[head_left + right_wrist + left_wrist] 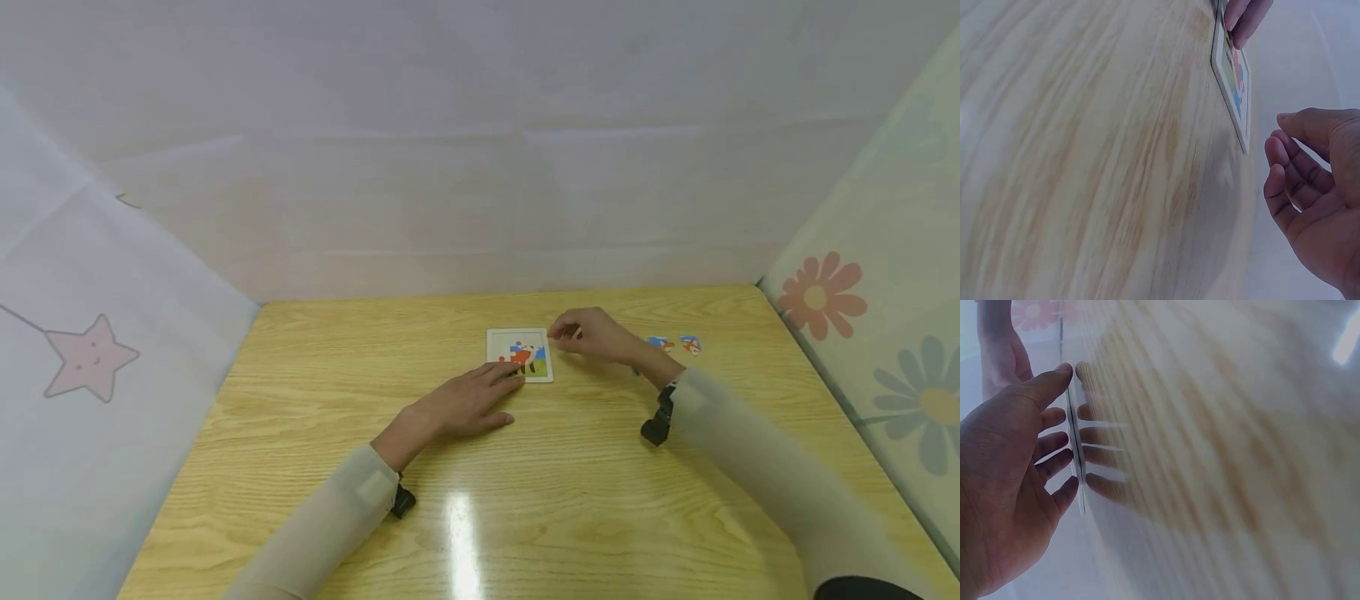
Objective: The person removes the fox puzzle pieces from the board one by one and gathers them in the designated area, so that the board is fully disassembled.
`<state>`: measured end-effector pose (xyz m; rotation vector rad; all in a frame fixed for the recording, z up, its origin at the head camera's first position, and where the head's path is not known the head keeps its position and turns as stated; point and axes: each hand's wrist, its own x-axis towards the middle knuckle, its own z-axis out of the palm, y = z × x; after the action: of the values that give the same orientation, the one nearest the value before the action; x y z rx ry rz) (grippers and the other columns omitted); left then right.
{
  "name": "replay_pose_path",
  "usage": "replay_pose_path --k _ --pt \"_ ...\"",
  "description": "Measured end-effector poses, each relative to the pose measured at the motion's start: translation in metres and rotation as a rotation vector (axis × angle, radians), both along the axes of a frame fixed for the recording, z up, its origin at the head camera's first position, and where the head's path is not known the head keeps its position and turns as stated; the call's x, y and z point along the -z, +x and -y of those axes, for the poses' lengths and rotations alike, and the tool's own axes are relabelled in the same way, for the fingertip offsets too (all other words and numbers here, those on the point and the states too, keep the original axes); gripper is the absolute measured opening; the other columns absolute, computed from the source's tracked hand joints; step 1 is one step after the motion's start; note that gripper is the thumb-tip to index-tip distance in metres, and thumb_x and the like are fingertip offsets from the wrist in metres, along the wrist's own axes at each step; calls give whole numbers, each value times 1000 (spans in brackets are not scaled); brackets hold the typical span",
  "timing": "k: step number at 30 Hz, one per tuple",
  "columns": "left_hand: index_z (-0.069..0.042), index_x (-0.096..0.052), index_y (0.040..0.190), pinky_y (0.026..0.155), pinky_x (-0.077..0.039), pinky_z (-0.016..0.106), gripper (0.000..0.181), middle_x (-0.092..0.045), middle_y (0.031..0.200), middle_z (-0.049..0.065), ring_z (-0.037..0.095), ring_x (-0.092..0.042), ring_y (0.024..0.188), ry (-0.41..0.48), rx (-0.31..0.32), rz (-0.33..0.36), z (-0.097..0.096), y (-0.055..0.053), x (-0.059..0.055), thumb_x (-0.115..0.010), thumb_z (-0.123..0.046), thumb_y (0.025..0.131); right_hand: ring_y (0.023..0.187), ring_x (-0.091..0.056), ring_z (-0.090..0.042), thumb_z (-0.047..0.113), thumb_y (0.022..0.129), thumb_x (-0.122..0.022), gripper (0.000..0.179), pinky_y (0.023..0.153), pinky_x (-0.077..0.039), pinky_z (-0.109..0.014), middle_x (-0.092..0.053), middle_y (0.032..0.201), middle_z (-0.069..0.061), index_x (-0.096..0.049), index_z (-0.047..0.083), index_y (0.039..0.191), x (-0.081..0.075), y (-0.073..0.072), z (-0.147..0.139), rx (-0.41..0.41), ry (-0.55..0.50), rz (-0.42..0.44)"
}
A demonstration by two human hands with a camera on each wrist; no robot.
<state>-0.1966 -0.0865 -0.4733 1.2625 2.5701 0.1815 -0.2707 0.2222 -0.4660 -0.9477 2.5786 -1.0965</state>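
Note:
A square picture puzzle with a white frame [519, 332] lies on the table, partly filled with a red, white, blue and green picture [531, 353]. My left hand [467, 403] rests its nearly straight fingertips on the puzzle's near left part, covering that corner. In the left wrist view, the left hand [1016, 444] has its fingers spread along the thin board edge. Just off the puzzle's right side hovers my right hand [595, 335], fingers loosely bent. The right wrist view shows no object between the thumb and fingers of this right hand [1316, 181].
Two loose puzzle pieces, one [660, 342] behind the right wrist and another [690, 344] farther right, lie on the wooden table [570, 483]. A pale cloth wall [450, 208] stands behind the table, with patterned cloth at both sides.

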Motion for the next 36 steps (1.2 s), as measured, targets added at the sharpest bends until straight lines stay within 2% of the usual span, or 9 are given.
replay_pose_path --k 9,18,29,36 --pt "-17 -32 168 132 -22 43 68 -22 176 4 27 -21 162 -5 8 -10 -2 -1 2 -48 -50 112 103 -71 -28 -1 99 -71 27 92 -61 -43 -72 120 -20 -72 -5 126 5 -10 24 -27 19 53" --pt "-15 -32 168 131 -22 43 69 -23 176 7 30 -20 163 -4 34 -19 -6 -1 3 -49 -50 112 104 -72 -32 -7 95 -74 31 95 -61 -45 -73 121 -21 -71 -8 125 12 -15 37 -43 9 84" --pt "-13 -33 167 130 -26 47 68 -22 176 9 32 -20 162 -12 37 -12 -7 0 1 -49 -49 112 99 -71 -29 -4 94 -77 30 90 -61 -40 -73 117 -18 -73 -6 123 15 -16 45 -62 36 44" --pt "-13 -33 168 130 -26 46 68 -22 176 9 31 -20 162 -11 29 6 -8 0 1 -48 -50 112 95 -69 -20 1 95 -77 29 85 -60 -34 -72 115 -13 -74 -2 124 17 -20 48 -64 100 24"
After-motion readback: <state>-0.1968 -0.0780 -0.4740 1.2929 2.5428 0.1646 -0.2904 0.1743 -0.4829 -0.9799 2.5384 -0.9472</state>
